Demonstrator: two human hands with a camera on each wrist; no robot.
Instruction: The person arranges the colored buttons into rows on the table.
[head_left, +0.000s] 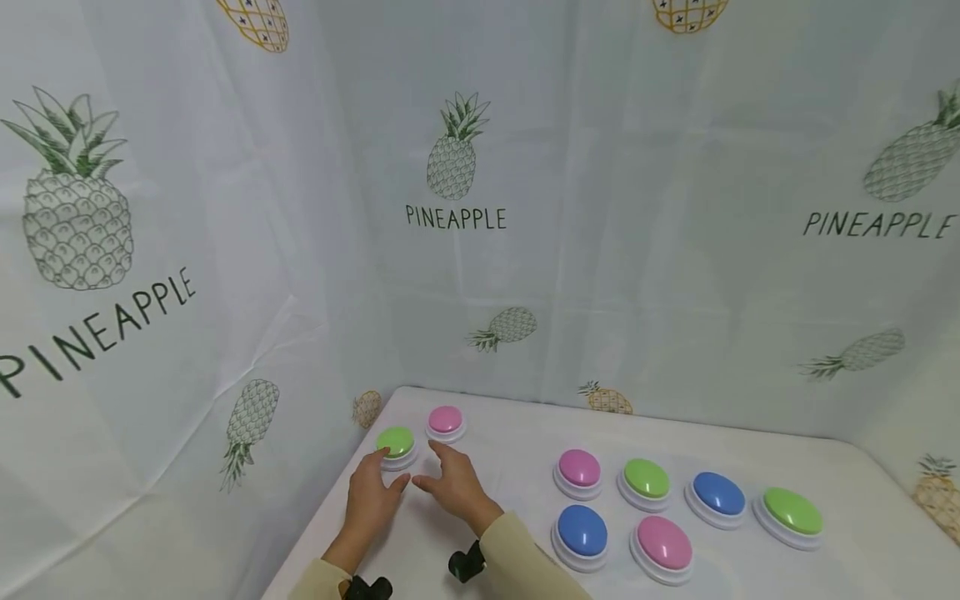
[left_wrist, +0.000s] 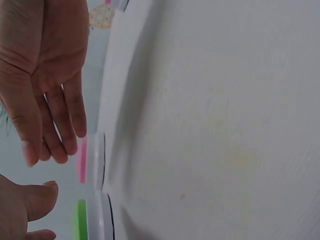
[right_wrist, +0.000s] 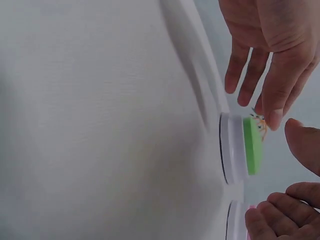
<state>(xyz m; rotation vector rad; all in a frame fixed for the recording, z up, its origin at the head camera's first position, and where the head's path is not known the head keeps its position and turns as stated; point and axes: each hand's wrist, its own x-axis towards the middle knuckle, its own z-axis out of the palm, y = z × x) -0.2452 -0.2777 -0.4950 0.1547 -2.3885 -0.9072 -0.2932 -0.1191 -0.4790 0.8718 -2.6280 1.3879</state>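
Note:
At the table's far left corner, my left hand reaches up to a green push button on a white round base, fingertips overlapping its near edge in the head view. Just right of it, my right hand is held with its fingers stretched toward a pink push button. The thumbs point at each other with a small gap. In the right wrist view the left fingers hang close by the green dome, and the right fingers lie beside the pink one, partly hiding it. Neither hand grips anything.
To the right on the white table stand several more buttons: a pink one, a green one, a blue one and others. A pineapple-print cloth hangs behind and along the left side.

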